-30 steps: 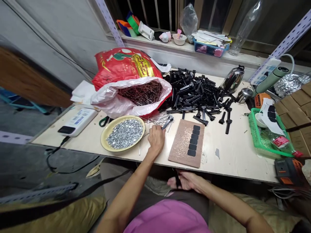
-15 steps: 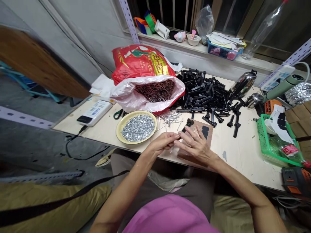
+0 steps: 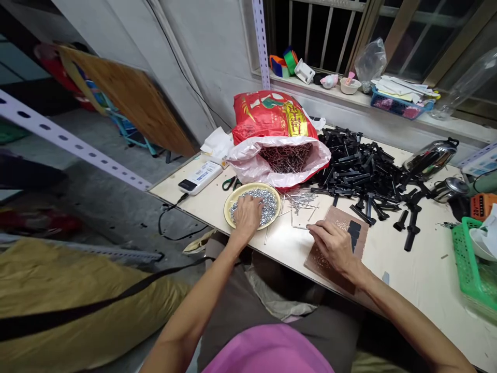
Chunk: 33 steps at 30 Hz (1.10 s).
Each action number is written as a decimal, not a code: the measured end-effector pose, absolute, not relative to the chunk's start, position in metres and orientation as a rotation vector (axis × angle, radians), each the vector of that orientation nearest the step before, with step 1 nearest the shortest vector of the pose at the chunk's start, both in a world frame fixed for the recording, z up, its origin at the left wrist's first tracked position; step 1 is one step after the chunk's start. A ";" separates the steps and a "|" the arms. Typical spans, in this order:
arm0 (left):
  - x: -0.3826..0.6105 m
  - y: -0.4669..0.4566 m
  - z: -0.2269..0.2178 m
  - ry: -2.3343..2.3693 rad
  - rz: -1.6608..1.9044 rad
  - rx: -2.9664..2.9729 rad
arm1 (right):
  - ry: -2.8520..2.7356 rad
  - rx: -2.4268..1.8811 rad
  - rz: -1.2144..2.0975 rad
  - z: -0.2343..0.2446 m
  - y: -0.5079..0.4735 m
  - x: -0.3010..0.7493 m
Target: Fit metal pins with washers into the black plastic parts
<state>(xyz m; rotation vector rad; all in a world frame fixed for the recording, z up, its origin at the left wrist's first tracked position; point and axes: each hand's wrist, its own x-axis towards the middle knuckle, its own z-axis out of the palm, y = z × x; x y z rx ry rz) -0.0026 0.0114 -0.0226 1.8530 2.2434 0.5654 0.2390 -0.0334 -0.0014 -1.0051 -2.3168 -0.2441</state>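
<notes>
My left hand (image 3: 247, 217) reaches into a yellow plate (image 3: 230, 208) heaped with small silver pieces (image 3: 268, 201), fingers bent down into the pile. My right hand (image 3: 333, 244) rests on a brown board (image 3: 338, 217) near the table's front edge, fingers together and pointing left. What lies under them is hidden. Black pads (image 3: 354, 230) stick to the board beside this hand. Loose thin nails (image 3: 301, 199) lie between the plate and the board.
An open red-and-white bag of brown nails (image 3: 285, 155) sits behind the plate. A big heap of black plastic parts (image 3: 361, 168) spreads to its right. Green-handled scissors (image 3: 231, 182), a white device (image 3: 200, 176), a steel kettle (image 3: 430, 158) and a green basket (image 3: 466, 259) stand around.
My hands have parted: the left went left into the plate of silver pieces, and the right dropped onto the board. The camera swung left and up.
</notes>
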 end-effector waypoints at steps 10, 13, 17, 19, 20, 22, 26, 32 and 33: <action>-0.004 0.019 -0.026 2.188 0.497 1.980 | -2.284 -1.158 -0.129 0.006 -0.026 0.231; -0.004 0.014 -0.021 2.023 0.971 1.711 | -2.278 -1.198 -0.049 0.010 -0.022 0.223; 0.017 -0.002 -0.008 1.525 1.236 1.144 | -2.349 -1.236 0.089 0.011 -0.020 0.210; 0.031 -0.009 -0.002 1.369 1.265 0.963 | -2.372 -1.257 0.131 0.011 -0.020 0.206; 0.038 -0.012 0.000 1.322 1.279 0.904 | -2.372 -1.271 0.141 0.011 -0.021 0.205; 0.047 -0.015 0.004 1.260 1.300 0.830 | -2.361 -1.298 0.149 0.011 -0.022 0.207; 0.056 -0.016 0.008 1.196 1.302 0.763 | -2.339 -1.333 0.155 0.013 -0.025 0.216; 0.063 -0.018 0.009 1.207 1.310 0.778 | -2.333 -1.378 0.115 0.013 -0.029 0.225; 0.064 -0.018 0.009 1.212 1.308 0.780 | -2.336 -1.388 0.106 0.013 -0.029 0.225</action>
